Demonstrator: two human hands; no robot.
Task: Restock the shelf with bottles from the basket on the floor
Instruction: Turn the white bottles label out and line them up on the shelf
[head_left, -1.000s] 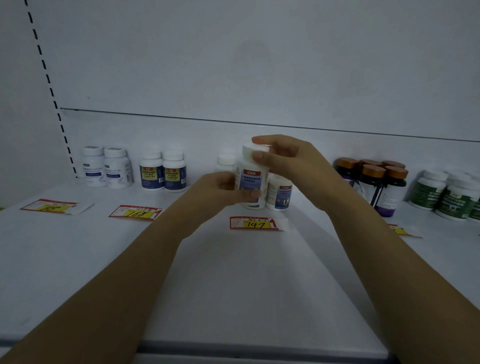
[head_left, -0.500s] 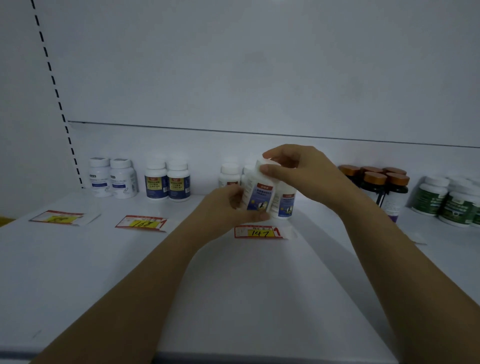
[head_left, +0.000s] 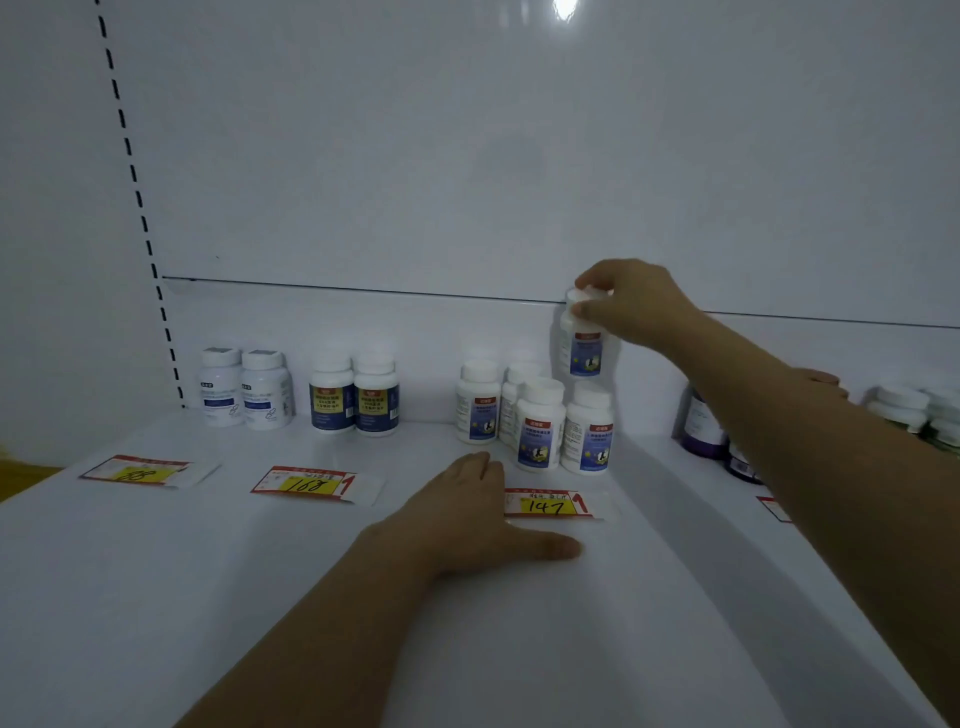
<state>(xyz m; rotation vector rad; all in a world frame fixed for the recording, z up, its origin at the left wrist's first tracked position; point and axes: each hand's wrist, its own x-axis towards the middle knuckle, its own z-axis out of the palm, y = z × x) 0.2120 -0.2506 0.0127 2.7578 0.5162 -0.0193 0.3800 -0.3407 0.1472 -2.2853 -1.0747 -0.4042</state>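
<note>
Item: white bottle (head_left: 583, 340), white cap, label with a red brand patch over a blue panel bearing a dark figure; print too small to read. Position: right of frame centre, held in the air above and just behind a cluster of four matching bottles (head_left: 540, 421) at the back of the shelf (head_left: 156, 597). Right hand (head_left: 636, 306): fingers and thumb curled round the cap alone, body of the bottle hanging free below. Left hand (head_left: 478, 519): holds nothing, palm down and fingers straight on the shelf, at the left end of a price tag (head_left: 553, 503) handwritten "147" on yellow, with a red "1" at its right end. Second tag (head_left: 306, 483), left of centre: "168", same red "1". Third tag (head_left: 137, 473), far left: writing not legible. Other stock on the back row: two white bottles (head_left: 244, 387), two blue-and-yellow-labelled bottles (head_left: 353, 395), dark purple bottles (head_left: 701, 426) partly hidden by the right forearm. Basket: not in view. Hazards, as judged: a grip on the cap only may let the bottle swing or slip; lowering it into the tight cluster could clip a neighbour's cap and topple the front pair; the right forearm passes close over the dark bottles and could sweep them when drawn back.
</note>
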